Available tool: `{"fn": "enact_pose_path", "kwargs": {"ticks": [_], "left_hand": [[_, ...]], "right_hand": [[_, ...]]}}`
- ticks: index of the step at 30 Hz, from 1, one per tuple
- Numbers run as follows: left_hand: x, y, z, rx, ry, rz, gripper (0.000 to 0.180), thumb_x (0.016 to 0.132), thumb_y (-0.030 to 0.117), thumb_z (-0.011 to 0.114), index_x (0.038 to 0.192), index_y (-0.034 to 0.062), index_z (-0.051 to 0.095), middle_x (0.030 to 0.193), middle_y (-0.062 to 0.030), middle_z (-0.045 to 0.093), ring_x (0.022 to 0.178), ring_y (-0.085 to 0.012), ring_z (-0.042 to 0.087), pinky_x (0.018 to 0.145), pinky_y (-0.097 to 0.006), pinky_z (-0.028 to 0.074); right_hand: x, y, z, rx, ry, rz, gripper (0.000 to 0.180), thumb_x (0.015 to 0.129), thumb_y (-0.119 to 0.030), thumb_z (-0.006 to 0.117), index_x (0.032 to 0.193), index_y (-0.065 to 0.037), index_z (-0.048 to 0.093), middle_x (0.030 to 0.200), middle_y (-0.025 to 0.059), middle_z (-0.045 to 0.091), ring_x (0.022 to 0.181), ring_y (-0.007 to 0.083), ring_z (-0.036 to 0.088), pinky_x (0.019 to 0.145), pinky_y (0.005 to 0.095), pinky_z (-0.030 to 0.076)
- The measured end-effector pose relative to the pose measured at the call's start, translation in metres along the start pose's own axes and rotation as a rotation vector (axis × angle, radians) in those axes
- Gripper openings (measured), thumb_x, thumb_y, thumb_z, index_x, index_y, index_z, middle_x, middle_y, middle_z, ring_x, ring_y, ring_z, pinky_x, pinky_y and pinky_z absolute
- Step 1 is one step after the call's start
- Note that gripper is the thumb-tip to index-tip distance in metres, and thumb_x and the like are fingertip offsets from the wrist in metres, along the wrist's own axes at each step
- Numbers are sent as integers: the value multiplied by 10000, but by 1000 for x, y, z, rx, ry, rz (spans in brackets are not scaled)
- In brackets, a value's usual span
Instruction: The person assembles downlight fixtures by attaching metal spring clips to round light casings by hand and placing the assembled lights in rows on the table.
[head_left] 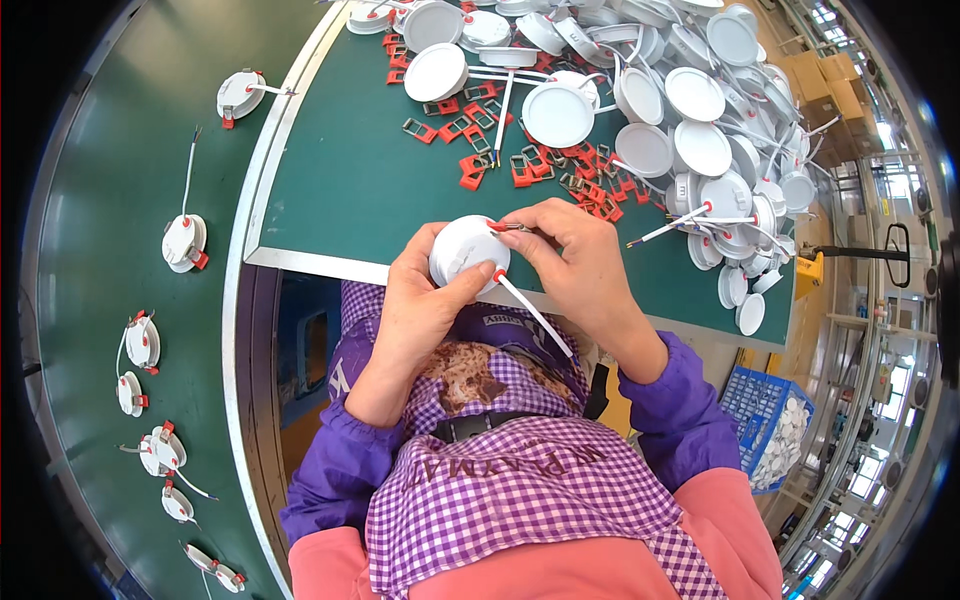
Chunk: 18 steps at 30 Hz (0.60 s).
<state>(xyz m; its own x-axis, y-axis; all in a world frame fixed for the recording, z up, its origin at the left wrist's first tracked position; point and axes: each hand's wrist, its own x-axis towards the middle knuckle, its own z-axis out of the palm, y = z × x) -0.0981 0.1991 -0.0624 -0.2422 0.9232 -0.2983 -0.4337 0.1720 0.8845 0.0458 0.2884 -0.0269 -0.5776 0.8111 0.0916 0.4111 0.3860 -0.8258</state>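
Note:
A round white downlight [462, 248] with a short white cable [535, 315] is held in front of me, above the table's near edge. My left hand [425, 285] grips it by the rim, thumb across its back near the red cable grommet. At its upper right edge, my right hand [565, 250] pinches a red spring clip [505, 227] with a metal part, touching the housing. Whether the clip is seated in the housing, I cannot tell. Beyond my hands, many loose red clips [590, 180] lie scattered on the green tabletop [340, 190].
A big heap of white downlights [690, 95] covers the far right of the table. On the left, a green belt [110, 190] carries several downlights fitted with red clips [185, 243]. A blue crate [750, 405] of small white parts stands low on the right. Cardboard boxes [825, 95] stand farther back.

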Motion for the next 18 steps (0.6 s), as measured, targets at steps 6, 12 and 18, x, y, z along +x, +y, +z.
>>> {"fn": "enact_pose_path", "kwargs": {"ticks": [6, 12, 18], "left_hand": [[4, -2, 0, 15, 16, 35, 323, 817, 29, 700, 1107, 2, 560, 960, -47, 641, 852, -92, 613, 718, -231, 504], [9, -4, 1, 37, 29, 67, 323, 813, 28, 707, 1104, 1, 569, 971, -51, 646, 866, -94, 612, 739, -238, 502], [12, -10, 0, 55, 26, 118, 327, 813, 30, 714, 1108, 7, 575, 970, -46, 647, 872, -95, 608, 742, -243, 503]], "right_hand": [[-2, -5, -2, -35, 23, -29, 161, 831, -67, 653, 974, 3, 676, 853, 137, 651, 724, 271, 637, 639, 340, 490], [-3, 1, 5, -43, 69, -71, 132, 823, -38, 652, 947, 2, 666, 837, 136, 656, 699, 297, 637, 617, 339, 495], [-3, 3, 12, -144, 94, -121, 85, 824, -31, 642, 905, -7, 642, 830, 132, 643, 709, 305, 630, 616, 365, 493]]}}
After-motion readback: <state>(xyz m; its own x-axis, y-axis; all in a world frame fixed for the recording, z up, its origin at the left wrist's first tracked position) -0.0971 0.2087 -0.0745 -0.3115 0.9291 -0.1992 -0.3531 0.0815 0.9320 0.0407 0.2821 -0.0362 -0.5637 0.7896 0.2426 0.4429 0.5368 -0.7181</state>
